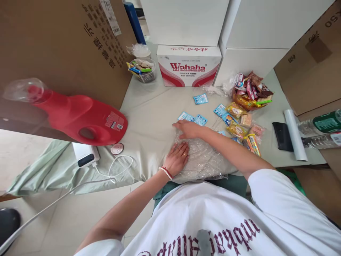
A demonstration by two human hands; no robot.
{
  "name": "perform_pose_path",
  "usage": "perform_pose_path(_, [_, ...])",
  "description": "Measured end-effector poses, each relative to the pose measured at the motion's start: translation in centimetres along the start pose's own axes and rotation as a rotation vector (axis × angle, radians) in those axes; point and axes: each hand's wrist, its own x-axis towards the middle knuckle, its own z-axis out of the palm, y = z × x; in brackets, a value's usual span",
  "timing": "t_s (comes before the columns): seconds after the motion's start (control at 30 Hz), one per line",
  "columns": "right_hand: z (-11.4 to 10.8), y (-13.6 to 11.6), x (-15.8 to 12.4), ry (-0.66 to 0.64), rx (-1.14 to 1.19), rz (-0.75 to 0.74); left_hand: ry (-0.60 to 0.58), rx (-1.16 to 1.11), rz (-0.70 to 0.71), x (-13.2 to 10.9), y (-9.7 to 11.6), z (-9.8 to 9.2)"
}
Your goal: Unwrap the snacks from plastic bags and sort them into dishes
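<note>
Crinkled clear plastic (207, 160) lies on the counter (149, 117) near the centre of the frame, the left hand (177, 156) spread flat on its left edge and the right hand (189, 129) bent over its upper corner, though whether it pinches cannot be told. Smoothing it out appears to be the step in hand; the next move probably calls for light, even pressure, clear of the blue packets (201, 120) just above and the wrapped snacks (236, 130) right of centre.

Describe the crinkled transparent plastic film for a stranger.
From the white cardboard Wahaha box, cross the beige tablecloth to its front edge. The film lies at the left hand and right hand, spread wide, unlike the bunched clear plastic near the box.
</note>
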Motion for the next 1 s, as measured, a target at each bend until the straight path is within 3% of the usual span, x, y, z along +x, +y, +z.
perform_pose_path(0.1, [-1.0, -1.1, 3.8, -0.347, -0.11, -0.152, 0.013, -0.011, 0.026, -0.2, -0.1, 0.4])
perform_pose_path(0.2, [-2.9, -1.6, 6.3, -0.492, -0.177, -0.183, 0.005, -0.011, 0.041, -0.3, -0.1, 0.2])
perform_pose_path(0.3, [-5.2, -1.2, 8.0, -0.382, -0.166, -0.189, -0.029, -0.002, -0.033, -0.1, 0.2, -0.4])
perform_pose_path(0.4, [-6.9, 1.0, 8.1, -0.083, -0.091, -0.174, -0.068, 0.0, -0.194, 0.2, 0.5, -0.9])
perform_pose_path(0.47, [-6.9, 3.4, 7.0, 0.07, -0.089, -0.05, -0.092, -0.007, -0.264, 0.3, 0.6, -1.0])
perform_pose_path(0.53, [-5.9, 6.1, 5.1, 0.064, -0.124, 0.117, -0.107, -0.014, -0.294, 0.5, 0.7, -1.0])
perform_pose_path(0.6, [-4.2, 8.6, 2.9, -0.023, -0.141, 0.199, -0.108, -0.015, -0.315, 0.5, 0.7, -0.9])
perform_pose_path(0.67, [-2.1, 10.4, 0.7, -0.058, -0.117, 0.15, -0.108, -0.009, -0.324, 0.6, 0.8, -0.9])
perform_pose_path(0.77, [0.2, 11.7, -1.9, -0.004, -0.094, 0.081, -0.125, 0.003, -0.313, 0.6, 0.8, -1.0])
perform_pose_path(0.87, [0.8, 12.2, -3.8, 0.017, -0.093, 0.227, -0.147, 0.017, -0.307, 0.7, 0.9, -1.2])
perform_pose_path(1.0, [-0.1, 13.8, -5.5, -0.075, 0.078, 0.439, -0.161, 0.034, -0.314, 0.9, 1.1, -1.3])
